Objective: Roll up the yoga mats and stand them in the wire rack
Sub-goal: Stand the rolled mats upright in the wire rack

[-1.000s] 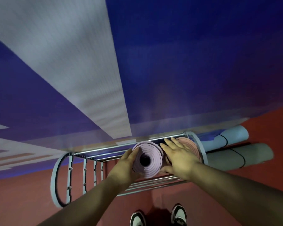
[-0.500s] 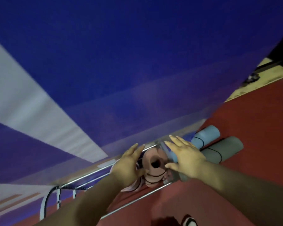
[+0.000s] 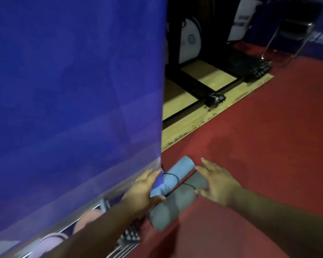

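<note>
1. Nearest the camera, the wire rack (image 3: 131, 237) runs along the foot of the blue panel (image 3: 73, 90). Two pink mats (image 3: 90, 217) stand in it, rolled, ends up. Judgement: this part of the task is done.

2. Just beyond the rack's end, two more rolled mats lie side by side on the red floor (image 3: 259, 136), touching along their length. Each appears to be bound by a thin dark cord.
   - The light blue mat (image 3: 177, 170) lies next to the panel.
   - The grey mat (image 3: 168, 211) lies on the outer side.

3. The left hand (image 3: 143, 190) grips the near end of the light blue mat, fingers over the top and thumb beneath.

4. The right hand (image 3: 218, 183) is spread wide at the far end of the grey mat. Whether it touches the mat cannot be told.

5. Judgement: rolling is complete for all mats in view. Left to do: lift both floor mats and stand them in the rack.

6. Farther off: a wooden strip (image 3: 192, 120), a black frame (image 3: 190, 77) and a chair (image 3: 295, 30).
</note>
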{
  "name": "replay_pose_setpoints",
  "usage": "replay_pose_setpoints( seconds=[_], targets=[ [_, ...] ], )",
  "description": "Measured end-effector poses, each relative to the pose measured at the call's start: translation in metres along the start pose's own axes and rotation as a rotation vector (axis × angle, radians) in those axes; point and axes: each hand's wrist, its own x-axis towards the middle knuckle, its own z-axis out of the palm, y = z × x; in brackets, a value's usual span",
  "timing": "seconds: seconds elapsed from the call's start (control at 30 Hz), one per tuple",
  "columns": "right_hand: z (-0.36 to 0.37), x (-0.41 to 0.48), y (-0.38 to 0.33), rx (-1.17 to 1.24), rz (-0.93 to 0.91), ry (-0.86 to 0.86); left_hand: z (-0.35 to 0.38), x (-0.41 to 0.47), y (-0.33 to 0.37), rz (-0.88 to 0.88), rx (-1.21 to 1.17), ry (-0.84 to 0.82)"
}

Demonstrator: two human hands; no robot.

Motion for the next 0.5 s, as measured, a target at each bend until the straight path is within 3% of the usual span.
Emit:
replay_pose_setpoints(
  seconds=[0.2,0.5],
  targets=[
    [-0.018,0.014,0.112,0.048,0.095,-0.019,0.045,0.085,0.064,0.042,0.017,-0.03],
    [-0.005,0.09,0.205,0.114,0.13,-0.063,0.087,0.21,0.065,0.072,0.009,-0.034]
  ],
)
